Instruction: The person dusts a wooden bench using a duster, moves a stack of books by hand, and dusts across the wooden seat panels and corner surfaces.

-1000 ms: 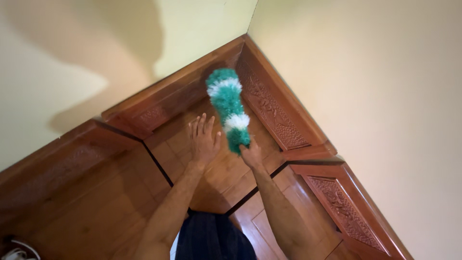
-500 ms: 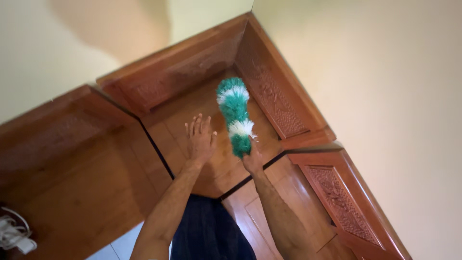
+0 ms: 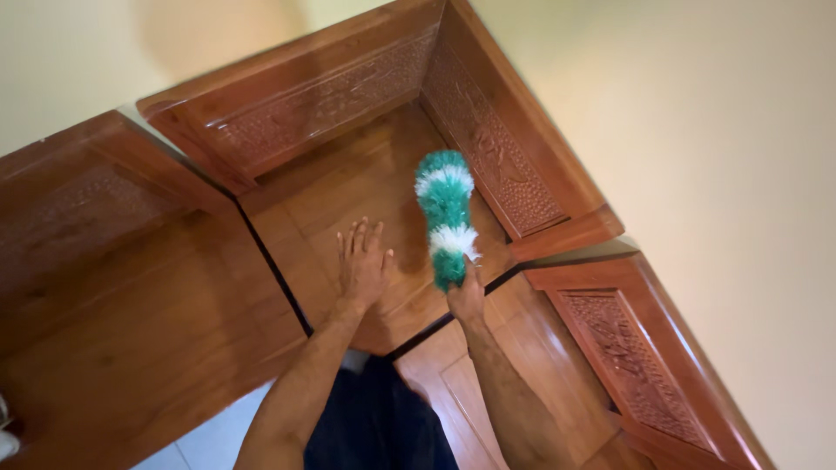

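Sweeping the fluffy green-and-white striped duster [image 3: 445, 216] across the polished brown wooden corner seat [image 3: 348, 196], the person works it close to the carved wooden backrest panel [image 3: 496, 148] on the right side of the corner. The duster lies lengthwise on the seat, its tip pointing toward the corner where the two carved panels meet, its lower end at the person's right hand [image 3: 468, 298]. To do this stroke well, a judgement: the fibres should be kept in light, even contact with the wood, drawn along the grain rather than flicked, and pushed right into the seam under the carved panel, where dust would tend to lodge. The right hand is curled closed around the duster's handle, which is hidden inside the fist, so only the knuckles and the base of the fluffy head show. The left hand [image 3: 361, 261] holds nothing: it lies palm down and flat on the seat, just beside the duster, fingers extended and held fairly close together, thumb slightly out, seemingly bracing the body. Both forearms reach up from the bottom of the view over a dark blue garment [image 3: 374, 426]. A dark gap [image 3: 274, 274] separates this corner seat from the neighbouring wooden seat section [image 3: 131, 331] on the left, and another carved wooden panel [image 3: 636, 365] runs along the pale cream wall [image 3: 714, 157] at the right.
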